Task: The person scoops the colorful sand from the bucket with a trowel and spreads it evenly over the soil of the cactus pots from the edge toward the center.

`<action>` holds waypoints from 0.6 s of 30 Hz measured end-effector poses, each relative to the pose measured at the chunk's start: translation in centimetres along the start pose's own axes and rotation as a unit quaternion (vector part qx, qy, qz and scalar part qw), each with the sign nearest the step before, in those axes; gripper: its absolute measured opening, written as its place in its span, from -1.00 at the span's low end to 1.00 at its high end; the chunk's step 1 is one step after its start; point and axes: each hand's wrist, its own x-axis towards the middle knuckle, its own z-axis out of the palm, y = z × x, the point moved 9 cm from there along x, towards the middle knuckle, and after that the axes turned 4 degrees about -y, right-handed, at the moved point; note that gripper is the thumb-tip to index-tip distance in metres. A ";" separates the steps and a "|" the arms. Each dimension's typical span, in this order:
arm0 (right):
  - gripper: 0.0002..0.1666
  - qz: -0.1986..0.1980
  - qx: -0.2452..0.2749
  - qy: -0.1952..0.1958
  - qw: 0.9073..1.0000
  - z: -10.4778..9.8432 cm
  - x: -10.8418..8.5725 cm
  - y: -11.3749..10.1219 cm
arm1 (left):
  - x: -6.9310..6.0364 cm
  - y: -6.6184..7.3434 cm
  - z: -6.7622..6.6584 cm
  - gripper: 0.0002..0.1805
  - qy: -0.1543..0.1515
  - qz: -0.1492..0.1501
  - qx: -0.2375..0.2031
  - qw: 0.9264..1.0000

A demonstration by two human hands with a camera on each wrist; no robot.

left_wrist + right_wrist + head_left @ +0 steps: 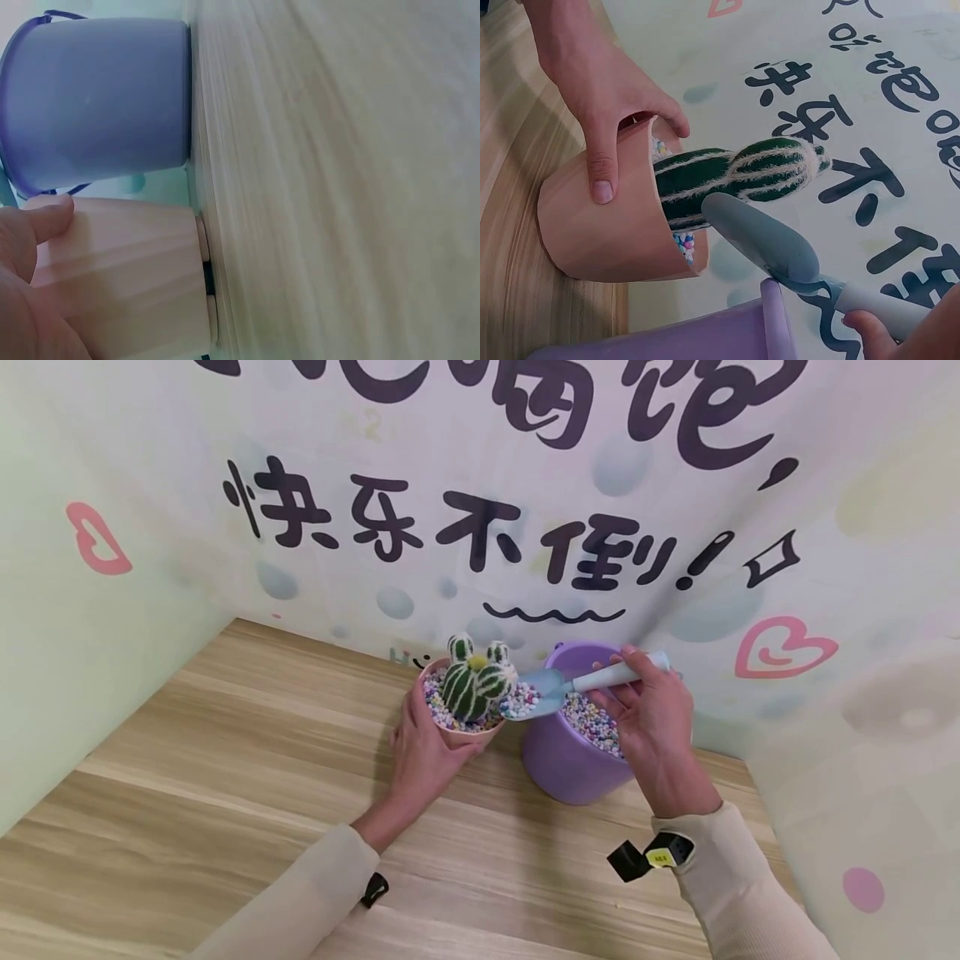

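A peach flower pot (471,737) stands on the table, holding a striped green cactus (467,693) set in small multicoloured pebbles. My left hand (424,753) grips the pot, with fingers round its left side and thumb at the front. In my right hand (662,714) is the handle of a pale blue hand trowel (553,692). Its blade carries a heap of pebbles (520,700) beside the cactus, close over the pot's right rim. In the right wrist view the trowel's blade (769,236) shows from its underside, hiding part of the cactus (694,180).
A purple bucket (573,768) of similar pebbles (588,720) stands right of the pot, under the trowel. The wooden table (247,760) meets a white printed backdrop (337,585) just behind both containers.
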 end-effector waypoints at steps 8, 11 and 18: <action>-0.58 -0.004 -0.013 -0.003 1.000 0.3 0.0 -0.1 | 0.4 -0.5 0.0 0.44 -0.023 -0.003 -0.030 0.999; -0.61 -0.010 -0.014 -0.008 1.000 0.4 0.0 -0.2 | 0.5 -0.5 -0.1 0.43 -0.023 -0.002 -0.029 0.999; -0.62 -0.015 -0.014 -0.014 1.000 0.6 0.0 -0.2 | 0.3 -0.5 0.0 0.43 -0.012 -0.004 -0.021 1.000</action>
